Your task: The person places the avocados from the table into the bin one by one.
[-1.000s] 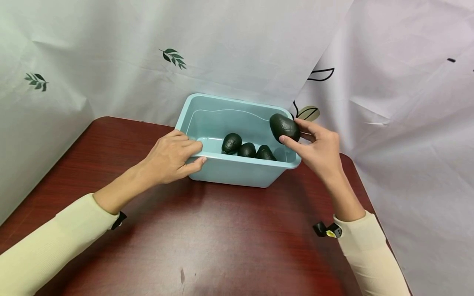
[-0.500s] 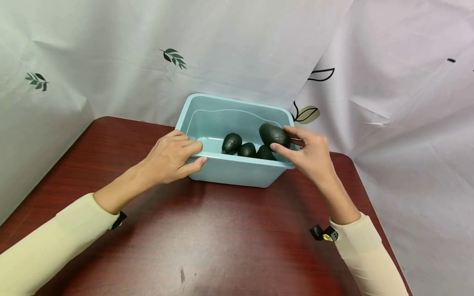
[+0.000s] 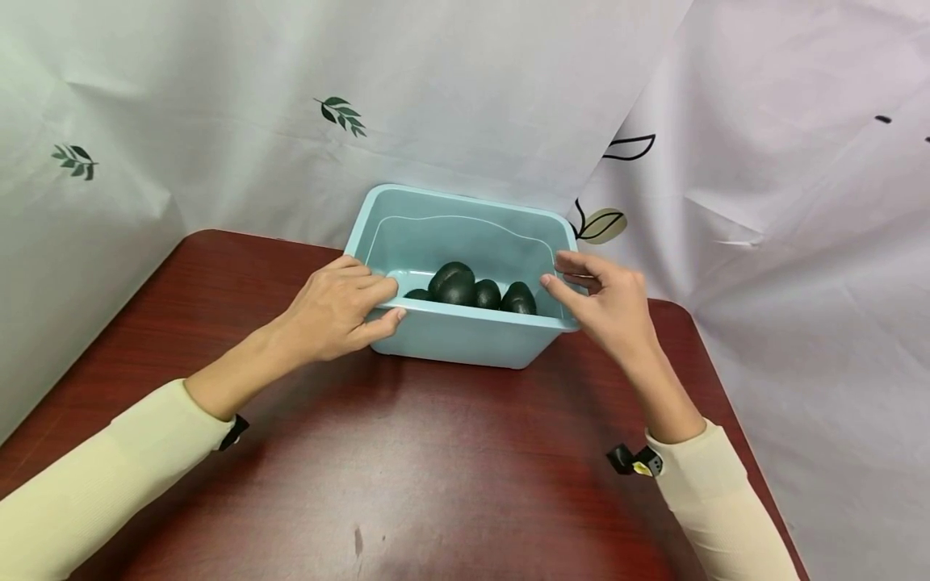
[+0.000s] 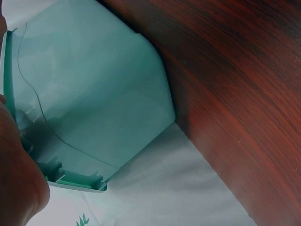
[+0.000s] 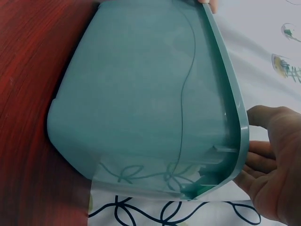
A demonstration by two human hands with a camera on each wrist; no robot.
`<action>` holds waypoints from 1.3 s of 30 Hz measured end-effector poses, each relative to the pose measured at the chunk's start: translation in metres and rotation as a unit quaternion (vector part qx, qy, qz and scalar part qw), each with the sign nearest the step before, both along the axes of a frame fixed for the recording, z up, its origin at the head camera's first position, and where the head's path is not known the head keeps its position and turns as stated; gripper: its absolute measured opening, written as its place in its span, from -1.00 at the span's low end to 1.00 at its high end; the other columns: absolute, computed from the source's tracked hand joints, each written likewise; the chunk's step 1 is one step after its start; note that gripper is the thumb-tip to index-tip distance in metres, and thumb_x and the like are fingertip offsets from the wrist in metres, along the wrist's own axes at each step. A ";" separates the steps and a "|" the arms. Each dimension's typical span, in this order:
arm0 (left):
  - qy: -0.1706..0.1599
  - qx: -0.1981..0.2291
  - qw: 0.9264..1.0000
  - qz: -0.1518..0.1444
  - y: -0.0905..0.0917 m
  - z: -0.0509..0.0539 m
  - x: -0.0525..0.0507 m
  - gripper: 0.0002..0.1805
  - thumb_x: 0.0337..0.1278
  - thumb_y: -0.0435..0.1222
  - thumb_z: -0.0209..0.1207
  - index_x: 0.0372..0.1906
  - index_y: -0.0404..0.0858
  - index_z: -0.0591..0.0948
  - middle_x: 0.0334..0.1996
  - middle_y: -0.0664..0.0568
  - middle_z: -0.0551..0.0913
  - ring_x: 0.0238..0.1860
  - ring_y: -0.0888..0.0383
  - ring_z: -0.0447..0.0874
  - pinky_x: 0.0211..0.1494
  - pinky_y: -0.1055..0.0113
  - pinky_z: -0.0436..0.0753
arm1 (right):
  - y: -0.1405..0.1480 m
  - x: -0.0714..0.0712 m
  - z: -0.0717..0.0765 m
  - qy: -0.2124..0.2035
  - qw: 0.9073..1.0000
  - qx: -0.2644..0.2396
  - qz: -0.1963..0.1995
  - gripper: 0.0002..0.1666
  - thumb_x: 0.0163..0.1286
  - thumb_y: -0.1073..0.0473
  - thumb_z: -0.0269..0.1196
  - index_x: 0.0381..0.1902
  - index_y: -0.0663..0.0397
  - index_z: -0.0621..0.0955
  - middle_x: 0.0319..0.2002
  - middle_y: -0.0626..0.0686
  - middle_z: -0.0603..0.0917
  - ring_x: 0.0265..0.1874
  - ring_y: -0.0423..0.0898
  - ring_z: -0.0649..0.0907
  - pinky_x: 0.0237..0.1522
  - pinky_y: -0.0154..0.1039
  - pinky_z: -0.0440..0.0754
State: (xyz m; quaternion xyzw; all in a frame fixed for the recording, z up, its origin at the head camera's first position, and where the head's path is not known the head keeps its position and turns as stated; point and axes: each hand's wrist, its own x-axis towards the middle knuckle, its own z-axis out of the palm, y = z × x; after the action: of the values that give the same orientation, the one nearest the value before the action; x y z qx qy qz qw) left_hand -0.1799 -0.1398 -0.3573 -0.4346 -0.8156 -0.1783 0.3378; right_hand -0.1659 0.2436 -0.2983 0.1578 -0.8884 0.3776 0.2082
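A light blue plastic bin stands at the back of the table with several dark green avocados on its floor. Its front wall hides their lower parts. My left hand grips the bin's front left corner, fingers over the rim and thumb against the outer face. Above the right end of the bin hovers my right hand, its thumb and fingers spread apart around nothing. In the right wrist view, that same hand is seen beside the bin's rim.
The bin rests on a dark red wooden table. A whitish cloth with printed leaves hangs right behind the bin and along both sides of the table.
My right hand lowered an avocado into the bin and let it go. That avocado is now among the others, where the group has shifted leftward. My left hand stayed on the rim.
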 end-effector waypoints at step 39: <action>0.018 0.006 1.000 -0.005 0.001 -0.001 -0.001 -0.58 0.60 -0.05 -0.02 -0.46 -0.16 0.30 -0.64 0.14 0.14 -0.57 0.17 0.11 -0.11 0.13 0.59 | 0.045 -0.015 -0.015 -0.005 0.996 -0.061 -0.071 -0.60 0.47 0.17 0.55 0.18 0.23 0.84 0.02 0.28 0.91 -0.19 -0.59 0.75 -0.02 -0.65 0.68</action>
State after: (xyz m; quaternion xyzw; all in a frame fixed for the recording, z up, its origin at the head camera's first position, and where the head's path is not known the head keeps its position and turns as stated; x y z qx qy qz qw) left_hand -0.1808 -0.1384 -0.3578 -0.4395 -0.8064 -0.1770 0.3538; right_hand -0.1807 0.2886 -0.3135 0.0794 -0.8737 0.4160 0.2393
